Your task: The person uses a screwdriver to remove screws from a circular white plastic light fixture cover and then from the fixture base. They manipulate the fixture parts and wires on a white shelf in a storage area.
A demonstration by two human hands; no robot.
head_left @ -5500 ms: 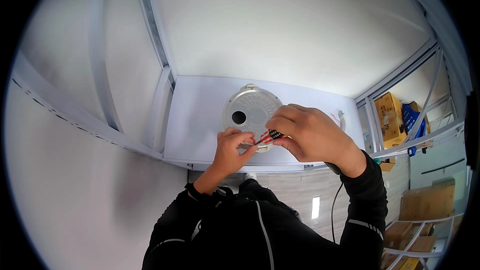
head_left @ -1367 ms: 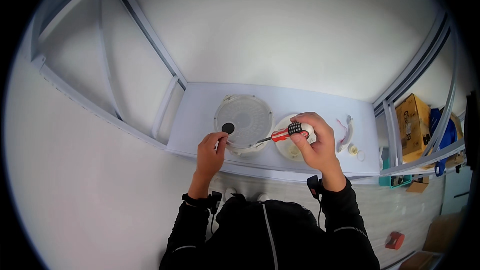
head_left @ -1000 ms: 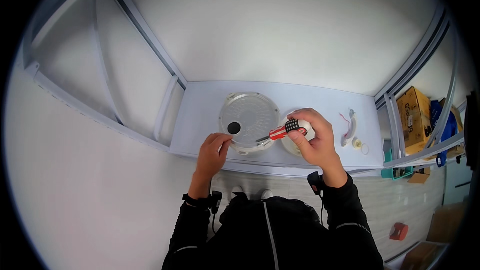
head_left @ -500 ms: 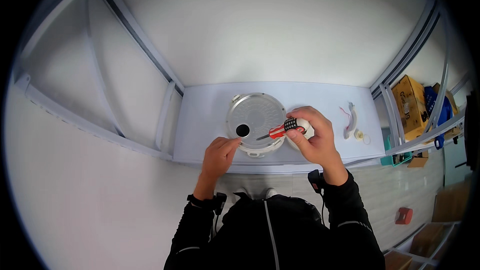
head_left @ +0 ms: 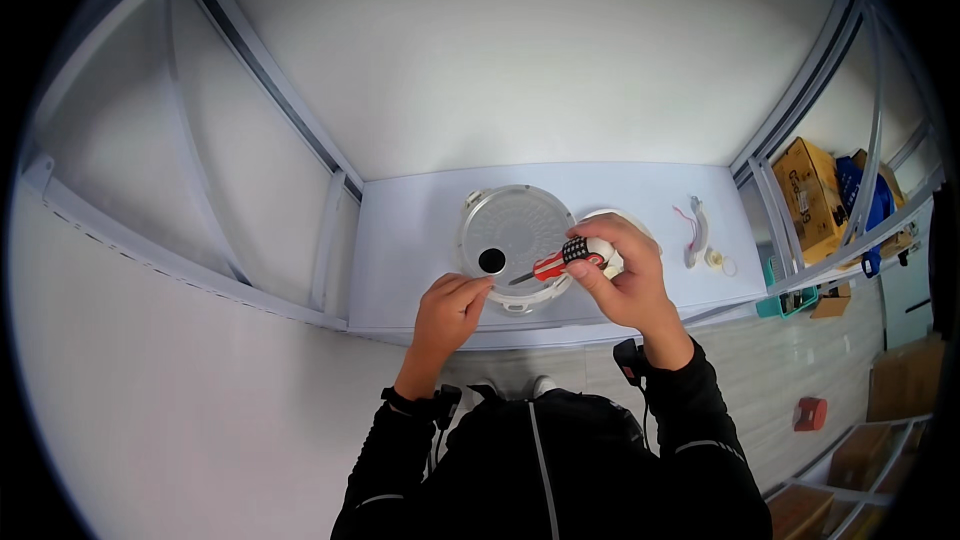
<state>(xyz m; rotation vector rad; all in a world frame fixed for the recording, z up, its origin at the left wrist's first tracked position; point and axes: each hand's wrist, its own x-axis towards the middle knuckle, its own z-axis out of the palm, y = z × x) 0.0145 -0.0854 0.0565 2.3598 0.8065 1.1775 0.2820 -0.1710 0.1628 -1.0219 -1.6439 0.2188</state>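
My right hand (head_left: pixel 630 275) is wrapped round the handle of a screwdriver (head_left: pixel 549 267) in red, black and white. Its thin shaft points left and slightly down. Just left of the screwdriver's tip, my left hand (head_left: pixel 447 312) has thumb and forefinger pinched together; whatever they hold is too small to make out. Beneath both hands lies a round metal lid-like part (head_left: pixel 540 215) with a pale rim and small tabs. A round black opening or disc (head_left: pixel 491 261) shows on its near left side. Partly hidden behind my right hand is a white round piece (head_left: pixel 640 224).
The parts lie on a white table (head_left: pixel 400 230) against a wall. At its right are a curved white handle-like piece (head_left: pixel 698 232) with a red wire and a small yellowish part (head_left: pixel 714 258). Shelf posts flank the table; a cardboard box (head_left: pixel 810 202) and green basket (head_left: pixel 787 304) stand right.
My left hand has shifted slightly to the right, closer to the screwdriver's tip. The screwdriver has moved a little left in my right hand's grip.
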